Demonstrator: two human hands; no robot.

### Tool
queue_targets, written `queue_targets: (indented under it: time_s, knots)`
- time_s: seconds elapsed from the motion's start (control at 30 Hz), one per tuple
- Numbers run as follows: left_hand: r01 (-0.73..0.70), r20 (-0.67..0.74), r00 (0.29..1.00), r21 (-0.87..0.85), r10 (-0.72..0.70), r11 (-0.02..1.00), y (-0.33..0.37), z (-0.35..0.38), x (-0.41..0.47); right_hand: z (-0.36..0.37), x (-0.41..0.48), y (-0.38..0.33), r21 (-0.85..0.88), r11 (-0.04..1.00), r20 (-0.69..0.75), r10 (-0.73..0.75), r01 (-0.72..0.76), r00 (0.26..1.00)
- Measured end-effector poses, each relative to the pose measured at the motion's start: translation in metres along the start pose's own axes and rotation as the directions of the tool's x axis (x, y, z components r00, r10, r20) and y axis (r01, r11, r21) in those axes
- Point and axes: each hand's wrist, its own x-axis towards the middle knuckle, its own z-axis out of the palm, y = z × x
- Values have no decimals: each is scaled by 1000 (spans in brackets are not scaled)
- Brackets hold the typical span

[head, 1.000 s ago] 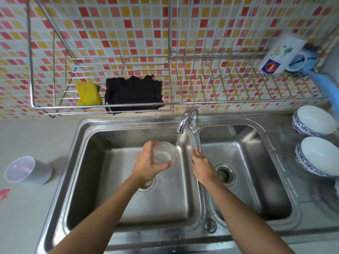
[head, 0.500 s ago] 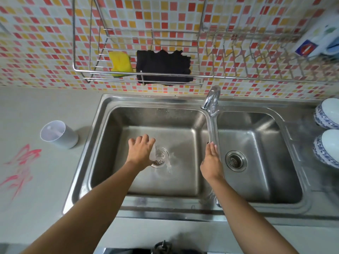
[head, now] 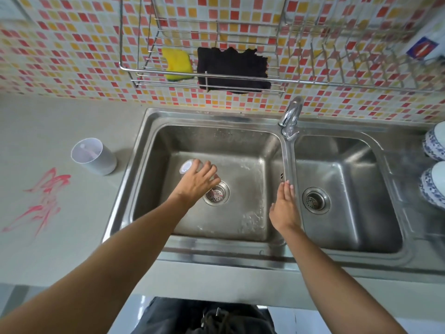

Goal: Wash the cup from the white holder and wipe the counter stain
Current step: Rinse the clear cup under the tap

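Observation:
My left hand (head: 196,183) grips a clear glass cup (head: 187,166) tipped on its side over the left basin of the steel sink (head: 154,119), its base pointing left. My right hand (head: 284,206) is flat with straight fingers, resting on the divider between the two basins below the tap (head: 291,114). The white holder (head: 92,156) stands on the counter left of the sink and looks empty. A red smeared stain (head: 44,198) marks the counter in front of the holder.
A wire rack (head: 204,79) on the tiled wall holds a yellow sponge (head: 177,65) and a black cloth (head: 232,69). Two blue-patterned bowls (head: 433,165) sit at the right edge. A white mug (head: 423,44) hangs in the rack's far right.
My left hand carried the cup from under the tap down and left, tipping it over the left basin. My right hand left the tap and lies on the divider. The view shifted left.

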Motion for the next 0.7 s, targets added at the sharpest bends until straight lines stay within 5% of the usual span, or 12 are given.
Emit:
queue_targets:
  time_s: [0.2,0.33,0.53,0.7]
  knots:
    - [70,-85,994,-42,-73,997,-1,2,-17,-4,-2,2,-42,998,34,-51,53,998]
    - [194,-158,957,-277,-244,941,5,17,-35,-8,-5,-4,-35,998,50,-56,58,997]
    - [440,-13,734,-752,-679,491,-11,38,-90,9,-32,-55,10,983,20,-184,183,983]
    - [504,163,546,-847,-822,167,-41,74,-156,29,-54,-134,118,960,27,-260,255,965]
